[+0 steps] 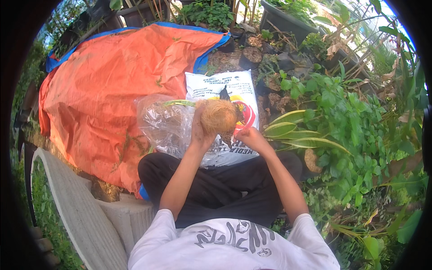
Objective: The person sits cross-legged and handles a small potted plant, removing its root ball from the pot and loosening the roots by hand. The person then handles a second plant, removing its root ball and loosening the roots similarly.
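My left hand (pixel 201 133) grips a ball of brown coconut-like fibre (pixel 218 116) from its left side. A green, yellow-edged leaf (pixel 179 103) points out to the left of the ball. Just below and right of it, my right hand (pixel 251 137) has its fingers curled; whether they pinch something thin cannot be made out. Under both hands lies a white printed sack of planting medium (pixel 200 82), torn along its middle with dark material showing. Left of the sack is a clear plastic bag (pixel 160 121) with brown fibre inside.
An orange tarpaulin (pixel 111 84) with blue edging spreads to the left. On the right are snake-plant leaves (pixel 298 135) and leafy plants (pixel 351 108). Several dark plant bags (pixel 251 57) and a large pot (pixel 287 25) stand beyond. A curved concrete piece (pixel 71 202) is at lower left.
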### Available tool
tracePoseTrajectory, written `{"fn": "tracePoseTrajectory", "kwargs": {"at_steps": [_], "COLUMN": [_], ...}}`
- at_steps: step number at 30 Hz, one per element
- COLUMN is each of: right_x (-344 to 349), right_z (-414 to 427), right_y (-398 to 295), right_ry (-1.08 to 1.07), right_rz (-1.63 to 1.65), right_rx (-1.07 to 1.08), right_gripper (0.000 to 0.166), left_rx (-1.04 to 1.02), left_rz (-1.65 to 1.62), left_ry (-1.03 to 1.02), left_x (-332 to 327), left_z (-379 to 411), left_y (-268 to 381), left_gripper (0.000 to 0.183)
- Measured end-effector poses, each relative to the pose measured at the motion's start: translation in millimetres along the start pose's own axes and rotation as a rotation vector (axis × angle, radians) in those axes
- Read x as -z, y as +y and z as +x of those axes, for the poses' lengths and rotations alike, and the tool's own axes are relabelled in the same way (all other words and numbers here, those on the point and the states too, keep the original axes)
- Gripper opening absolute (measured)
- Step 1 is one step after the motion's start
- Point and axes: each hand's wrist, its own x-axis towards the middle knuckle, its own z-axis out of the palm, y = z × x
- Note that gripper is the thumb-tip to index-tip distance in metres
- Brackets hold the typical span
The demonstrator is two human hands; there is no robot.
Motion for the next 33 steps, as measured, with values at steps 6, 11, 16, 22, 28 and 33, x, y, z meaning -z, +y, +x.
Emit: {"fn": "tracePoseTrajectory", "kwargs": {"at_steps": [6,11,16,22,28,33], "right_x": [60,85,56,-10,-44,3], "right_z": [47,63,19,-17,10,35], "right_y": [-44,-92,-117,-75,35,6], "right_ry": [0.166,0.125,0.067,-0.079,0.145,0.301], "right_rz": [-0.317,-0.309,-0.162,0.290,0.081,-0.443], "right_rx": [-0.117,-0.016,0.013,-0.183,0.000,0.116], "right_gripper": [0.026,0.026,0.024,0.022,0.024,0.026], "left_rx": [-0.008,-0.074,-0.169,-0.203,-0.052,0.098], "left_rz": [0.306,0.366,0.427,0.120,0.046,0.073], "left_ry": [-0.030,-0.005,0.103,0.153,0.062,0.010], "left_x": [14,22,37,44,16,12], "left_z": [2,9,15,19,4,-1], "left_y": [-17,-34,-40,-33,-26,-15], "left_gripper": [0.052,0.053,0.053,0.043,0.045,0.046]}}
